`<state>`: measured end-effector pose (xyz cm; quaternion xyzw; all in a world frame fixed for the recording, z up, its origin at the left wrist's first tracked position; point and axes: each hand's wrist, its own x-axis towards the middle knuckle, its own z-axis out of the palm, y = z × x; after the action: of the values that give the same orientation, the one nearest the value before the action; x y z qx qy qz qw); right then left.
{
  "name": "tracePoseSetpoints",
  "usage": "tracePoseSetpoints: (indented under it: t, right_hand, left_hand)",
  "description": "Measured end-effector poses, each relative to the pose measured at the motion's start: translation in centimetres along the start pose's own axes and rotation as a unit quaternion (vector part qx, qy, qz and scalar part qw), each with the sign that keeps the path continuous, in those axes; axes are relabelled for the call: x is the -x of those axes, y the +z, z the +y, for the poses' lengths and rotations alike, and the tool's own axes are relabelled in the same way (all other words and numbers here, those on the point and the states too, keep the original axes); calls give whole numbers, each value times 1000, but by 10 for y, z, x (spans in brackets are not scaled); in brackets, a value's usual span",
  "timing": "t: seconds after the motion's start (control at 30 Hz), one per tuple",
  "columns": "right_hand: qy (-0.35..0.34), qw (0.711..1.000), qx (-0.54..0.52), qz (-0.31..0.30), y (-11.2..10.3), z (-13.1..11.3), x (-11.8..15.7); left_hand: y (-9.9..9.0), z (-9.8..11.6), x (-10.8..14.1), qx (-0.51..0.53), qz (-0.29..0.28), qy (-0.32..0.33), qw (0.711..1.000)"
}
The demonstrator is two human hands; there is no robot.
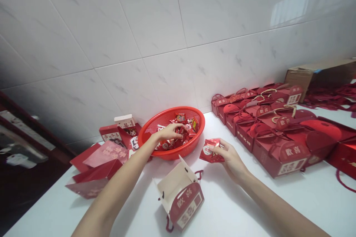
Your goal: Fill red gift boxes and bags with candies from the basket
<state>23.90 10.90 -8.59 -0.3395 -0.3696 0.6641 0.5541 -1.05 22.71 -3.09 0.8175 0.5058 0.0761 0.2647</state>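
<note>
Packet (209,153): just right of the basket (200,118), gripped by the right hand (233,161).
Left hand (172,132): inside the basket, among sweets (191,128); cannot tell if gripping.
Open box (191,204): before the basket, between 2 forearms (124,185).
Packaging (96,177): left of the basket, 1 forearm partly blocking.
Boxes (268,157): rows, right of the basket.

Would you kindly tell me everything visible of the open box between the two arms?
The open box looks like thin card, dark red outside and pale cream inside. Its rounded near flap has a slot and pale characters, above a white printed panel. Dark red cords show at two sides. It stands angled on the white table, in front of the red basket; neither the left hand nor the right hand touches it.
</note>
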Motion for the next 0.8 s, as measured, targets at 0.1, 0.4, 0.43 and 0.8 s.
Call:
tracePoseSetpoints:
  t: [0.1, 0.4, 0.43, 0.8]
  right_hand:
    - [-1, 1000, -1, 2, 1, -2, 1]
    - [4, 1000, -1, 1, 0, -1, 0]
    - [4, 1000, -1, 2, 0, -1, 0]
    - [8, 1000, 0, 2, 0, -1, -1]
  left_hand:
    - [-5, 1, 3, 110, 32, -6, 993]
    - [-12, 11, 11, 194, 100, -12, 976]
    - [-12, 12, 11, 199, 101, -13, 975]
    - [-12, 15, 14, 208, 120, -37, 970]
